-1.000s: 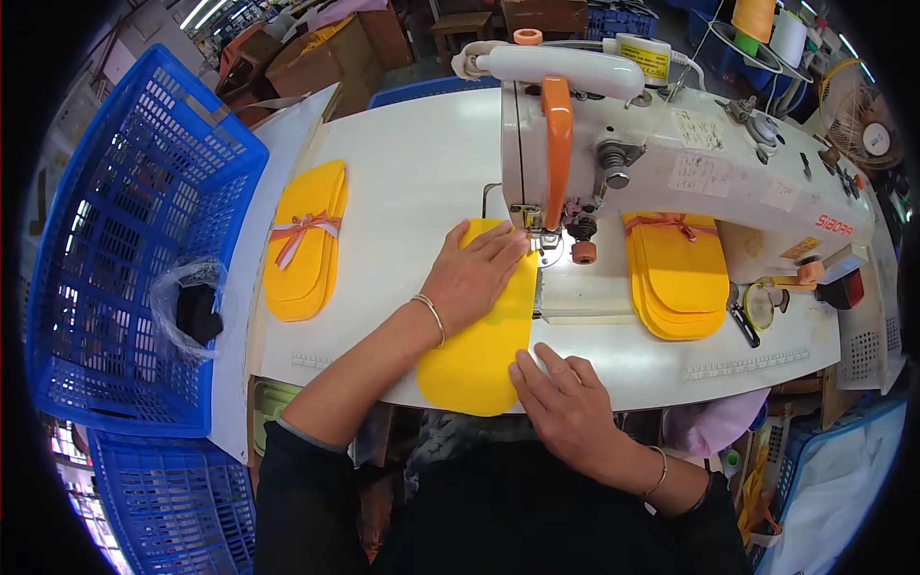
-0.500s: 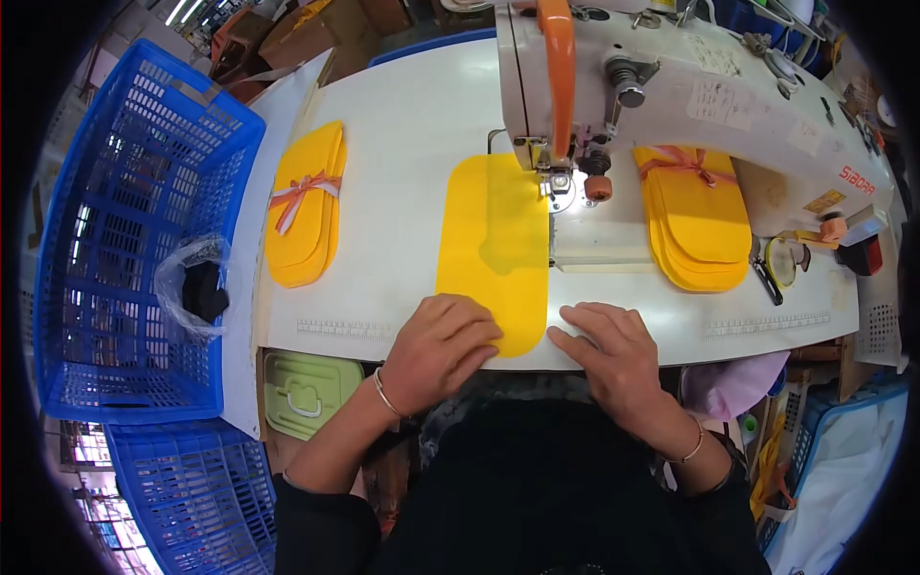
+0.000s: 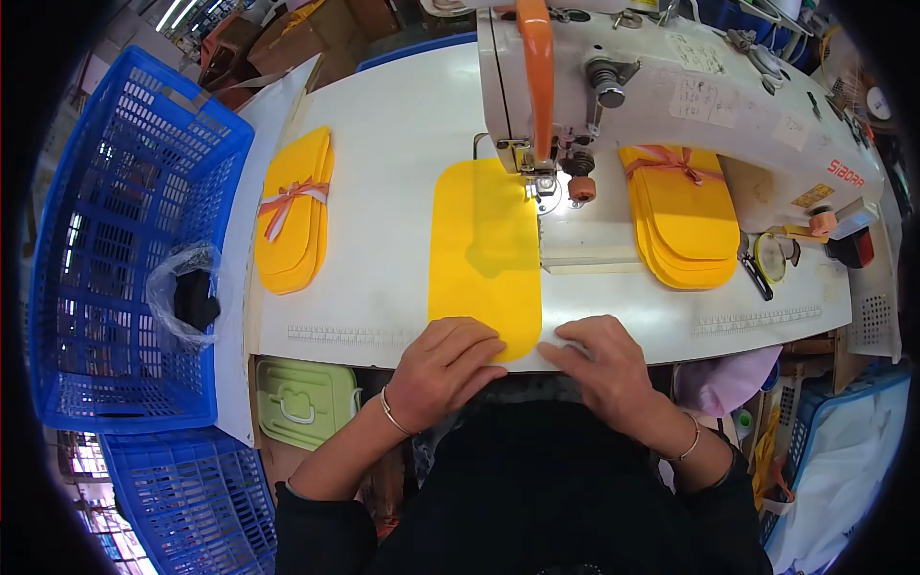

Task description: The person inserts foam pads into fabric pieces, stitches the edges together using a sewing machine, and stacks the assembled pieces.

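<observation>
A flat yellow felt-like panel (image 3: 470, 287) with rounded corners lies on the table, its far right edge at the presser foot (image 3: 542, 187) of the sewing machine (image 3: 671, 86). My left hand (image 3: 443, 369) rests over the panel's near left corner, fingers pressed together on it and thumb beside the near edge. My right hand (image 3: 604, 369) is by the near right corner, fingers bent, with a gap between thumb and forefinger. The thumb tip is close to the panel's edge; whether it touches cannot be seen.
Ribbon-tied yellow bundles lie to the left (image 3: 293, 220) and under the machine arm (image 3: 685, 225). Small snips (image 3: 756, 273) lie at the right. A blue crate (image 3: 125, 240) stands left, holding a plastic bag (image 3: 187, 297). A green lidded box (image 3: 307, 402) sits below the table edge.
The view has shifted slightly, moving the scene left. My right hand's fingers have bent more, and its thumb is nearer the panel's corner. My left hand stays on the panel.
</observation>
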Demonstrator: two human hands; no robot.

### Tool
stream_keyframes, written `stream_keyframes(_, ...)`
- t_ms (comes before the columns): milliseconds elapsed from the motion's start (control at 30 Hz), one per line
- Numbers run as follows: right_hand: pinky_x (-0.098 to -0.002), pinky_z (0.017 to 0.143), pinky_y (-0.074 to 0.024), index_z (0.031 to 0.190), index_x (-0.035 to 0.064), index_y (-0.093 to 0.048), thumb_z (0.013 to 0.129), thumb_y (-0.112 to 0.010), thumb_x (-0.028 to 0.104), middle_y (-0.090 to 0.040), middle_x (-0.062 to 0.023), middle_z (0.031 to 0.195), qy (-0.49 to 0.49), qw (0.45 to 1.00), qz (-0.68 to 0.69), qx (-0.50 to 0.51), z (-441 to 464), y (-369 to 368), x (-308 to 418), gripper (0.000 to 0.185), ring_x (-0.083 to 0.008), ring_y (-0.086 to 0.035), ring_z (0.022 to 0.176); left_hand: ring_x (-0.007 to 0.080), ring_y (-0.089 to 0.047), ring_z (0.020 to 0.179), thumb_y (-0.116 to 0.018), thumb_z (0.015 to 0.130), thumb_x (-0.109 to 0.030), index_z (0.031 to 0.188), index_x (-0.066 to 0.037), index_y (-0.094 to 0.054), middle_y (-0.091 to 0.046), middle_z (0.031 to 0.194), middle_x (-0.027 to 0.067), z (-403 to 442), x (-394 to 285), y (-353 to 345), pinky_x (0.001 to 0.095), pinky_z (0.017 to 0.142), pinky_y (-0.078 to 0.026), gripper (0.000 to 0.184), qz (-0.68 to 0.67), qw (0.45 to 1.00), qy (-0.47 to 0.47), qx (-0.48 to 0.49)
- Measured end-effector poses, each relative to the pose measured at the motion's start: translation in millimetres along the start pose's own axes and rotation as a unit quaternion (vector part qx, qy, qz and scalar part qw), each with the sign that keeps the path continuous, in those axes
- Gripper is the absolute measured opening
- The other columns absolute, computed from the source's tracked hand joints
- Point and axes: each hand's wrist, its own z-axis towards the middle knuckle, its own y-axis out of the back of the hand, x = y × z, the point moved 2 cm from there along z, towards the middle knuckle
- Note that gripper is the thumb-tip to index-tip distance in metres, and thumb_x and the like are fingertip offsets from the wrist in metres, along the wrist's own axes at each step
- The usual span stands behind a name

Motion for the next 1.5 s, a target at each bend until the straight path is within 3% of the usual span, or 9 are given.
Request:
stream_keyframes(133,-0.0377,0.080,-0.0515,0.121,0.0138,-0.074,0.079,-0.068,-0.007,-0.062,-0.0072,0.113,0.016,0.996,-0.082,0.013,4.0,-2.3,5.1,0.047,-0.0265,-0.060,0.097,0.0310,-0.065,0.093,-0.088,0.074,-0.014,0.103,-0.003,-0.070,-0.067,0.102,0.0113,-4.2,6.9,8.7,0.0388,0.079,-0.054,0.035,-0.010,0.999,0.023,0.030)
stream_keyframes(433,-0.0373,0.080,-0.0489,0.122,0.0166,-0.074,0.080,-0.068,-0.005,-0.060,-0.0068,0.110,0.032,0.992,-0.118,0.035,10.7,-3.4,11.3,0.048,-0.0258,-0.059,0.095,0.0280,-0.064,0.084,-0.089,0.073,-0.016,0.103,-0.004,-0.072,-0.066,0.095,0.0086,5.0,0.9,0.8,0.0368,0.073,-0.054,0.037,0.025,0.999,0.027,0.009)
stream_keyframes(567,-0.0380,0.077,-0.0465,0.124,0.0100,-0.071,0.081,-0.069,0.000,-0.059,-0.0095,0.110,0.057,0.995,-0.076,0.024,7.3,-4.8,2.2,0.044,-0.0255,-0.058,0.097,0.0269,-0.064,0.082,-0.090,0.072,-0.016,0.104,-0.005,-0.072,-0.066,0.093,0.0078,5.2,2.8,4.0,0.0357,0.071,-0.053,0.038,0.025,0.999,0.018,0.014)
stream_keyframes(667,-0.0380,0.077,-0.0451,0.129,0.0120,-0.069,0.082,-0.068,-0.001,-0.057,-0.0085,0.107,0.011,0.992,-0.125,0.004,4.2,-0.5,-3.3,0.048,-0.0255,-0.056,0.096,0.0266,-0.064,0.082,-0.090,0.072,-0.017,0.105,-0.005,-0.072,-0.066,0.092,0.0077,3.6,1.3,4.2,0.0352,0.071,-0.053,0.040,0.012,1.000,0.023,0.014)
stream_keyframes(933,-0.0385,0.076,-0.0430,0.137,0.0160,-0.064,0.084,-0.068,-0.002,-0.055,-0.0079,0.104,0.029,0.984,-0.164,0.055,14.6,-1.6,7.6,0.057,-0.0253,-0.054,0.093,0.0243,-0.060,0.079,-0.087,0.076,-0.025,0.101,-0.005,-0.070,-0.059,0.089,0.0058,11.3,-5.5,0.9,0.0351,0.068,-0.050,0.036,0.051,0.998,0.035,0.005)
stream_keyframes(1500,-0.0388,0.075,-0.0426,0.132,0.0161,-0.068,0.085,-0.067,-0.001,-0.055,-0.0068,0.101,0.029,0.994,-0.096,0.043,6.3,-1.1,3.9,0.050,-0.0247,-0.054,0.091,0.0250,-0.063,0.076,-0.090,0.072,-0.018,0.101,-0.006,-0.073,-0.063,0.085,0.0061,10.7,-3.3,-0.6,0.0347,0.064,-0.052,0.036,0.068,0.997,0.023,-0.003)
